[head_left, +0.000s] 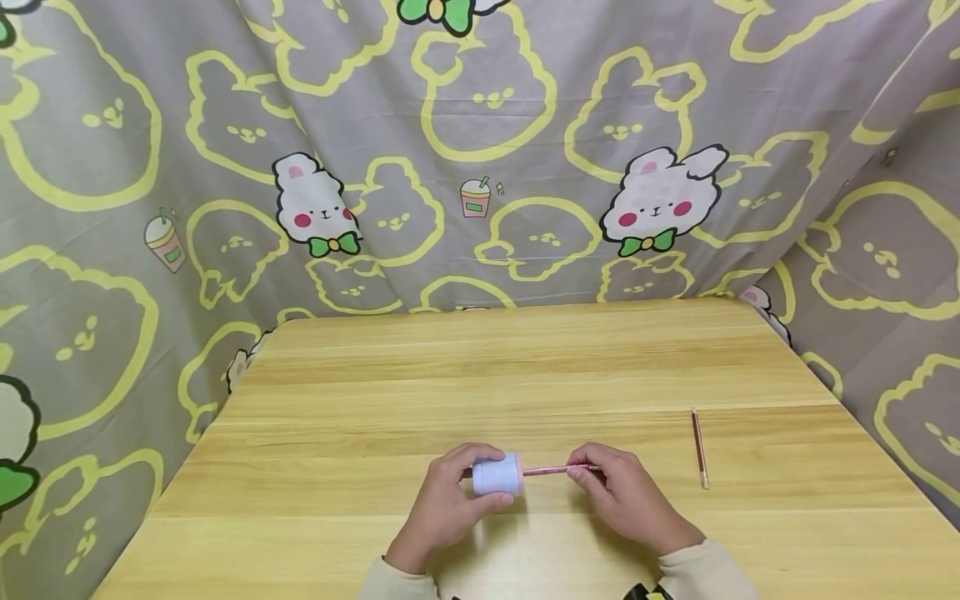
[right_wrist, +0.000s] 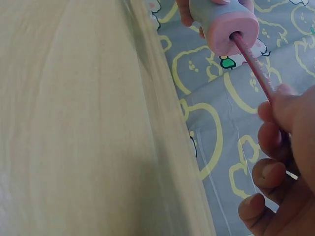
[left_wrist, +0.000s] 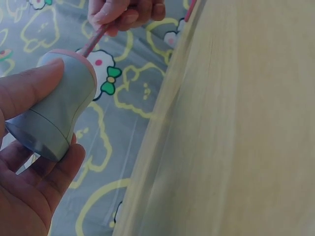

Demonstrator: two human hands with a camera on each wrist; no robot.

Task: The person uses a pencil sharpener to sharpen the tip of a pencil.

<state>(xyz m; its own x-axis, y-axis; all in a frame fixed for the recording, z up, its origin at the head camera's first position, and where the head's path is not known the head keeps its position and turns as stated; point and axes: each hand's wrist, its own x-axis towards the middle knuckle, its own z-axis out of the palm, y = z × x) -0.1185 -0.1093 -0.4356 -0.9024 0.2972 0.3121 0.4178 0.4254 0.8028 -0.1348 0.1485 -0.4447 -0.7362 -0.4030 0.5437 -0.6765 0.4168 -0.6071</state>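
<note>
While the left hand [head_left: 438,508] gripped the sharpener [head_left: 497,476] at lower centre, the right hand [head_left: 626,500] pinched the inserted pencil [head_left: 551,471], apparently mid-sharpening, needing steady twisting next.

Two pencils: one in sharpener [head_left: 557,471], one loose [head_left: 700,447]. One sharpener [head_left: 497,476]. One table [head_left: 525,367].

A pale wooden bench [head_left: 525,367] with lengthwise grain carries one loose pencil [head_left: 700,448], lying flat, well to the right of the right grip [head_left: 626,500].
</note>
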